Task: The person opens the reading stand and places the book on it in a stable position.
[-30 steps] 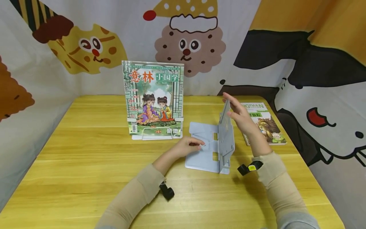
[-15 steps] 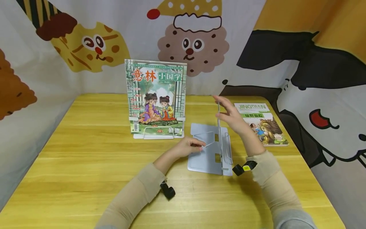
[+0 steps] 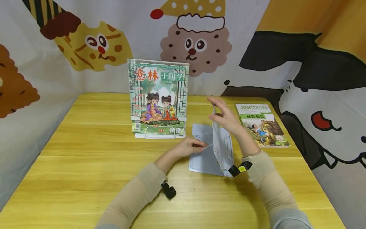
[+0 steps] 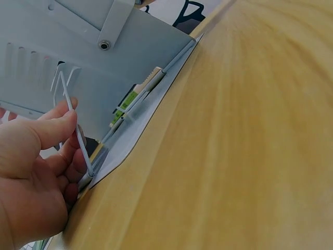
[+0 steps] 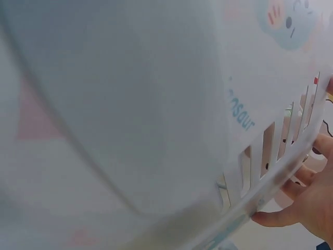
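Note:
A pale grey-blue metal book stand (image 3: pixel 204 163) lies with its base on the table, its back plate (image 3: pixel 220 149) raised nearly upright. My left hand (image 3: pixel 186 148) pinches the bent wire support (image 4: pixel 83 146) behind the plate between thumb and fingers. Up at the plate's top edge, my right hand (image 3: pixel 228 119) holds on, thumb to one side and fingers to the other. The right wrist view shows the plate's printed front and the slots along its edge, with the right thumb (image 5: pixel 276 216) against the rim.
Left of the stand, a green magazine (image 3: pixel 160 95) leans upright on a second, white book stand (image 3: pixel 140 135). A paperback with a lion on its cover (image 3: pixel 261 127) lies flat at the right. A cartoon-printed curtain (image 3: pixel 114 76) hangs behind the wooden table (image 3: pixel 85 159).
The right hand has swung the back plate leftward, from leaning right to tilting slightly left, over the wire support. The left hand keeps its pinch on the wire almost in place.

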`<action>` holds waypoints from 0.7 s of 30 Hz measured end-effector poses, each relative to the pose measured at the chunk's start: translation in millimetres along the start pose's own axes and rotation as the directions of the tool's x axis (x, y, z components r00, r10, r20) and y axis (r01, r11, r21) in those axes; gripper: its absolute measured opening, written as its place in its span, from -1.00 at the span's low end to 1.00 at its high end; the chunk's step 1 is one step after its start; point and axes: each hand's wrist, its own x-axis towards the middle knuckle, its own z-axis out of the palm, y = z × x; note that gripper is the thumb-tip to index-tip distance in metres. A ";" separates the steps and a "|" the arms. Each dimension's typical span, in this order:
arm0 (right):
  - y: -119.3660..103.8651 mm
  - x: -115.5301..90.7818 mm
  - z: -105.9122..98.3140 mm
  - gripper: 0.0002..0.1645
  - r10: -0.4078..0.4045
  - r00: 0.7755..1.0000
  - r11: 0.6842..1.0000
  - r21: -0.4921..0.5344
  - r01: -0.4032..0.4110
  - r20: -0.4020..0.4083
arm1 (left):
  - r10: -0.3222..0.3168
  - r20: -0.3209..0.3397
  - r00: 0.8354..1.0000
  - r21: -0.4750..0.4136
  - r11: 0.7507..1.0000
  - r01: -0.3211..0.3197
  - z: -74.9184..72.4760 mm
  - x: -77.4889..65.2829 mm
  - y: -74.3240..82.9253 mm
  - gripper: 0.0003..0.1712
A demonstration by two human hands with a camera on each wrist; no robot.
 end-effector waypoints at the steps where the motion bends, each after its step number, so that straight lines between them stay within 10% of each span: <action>1: -4.1 0.1 1.5 -0.27 0.005 1.000 1.000 0.001 -0.005 0.005 | 0.002 0.000 1.000 0.004 1.000 -0.002 0.1 0.3 -0.3 -0.75; 21: -18.2 0.6 9.6 -0.26 0.042 0.999 0.997 -0.071 -0.040 0.021 | 0.008 -0.005 1.000 0.028 1.000 -0.008 0.8 -1.6 1.5 -0.76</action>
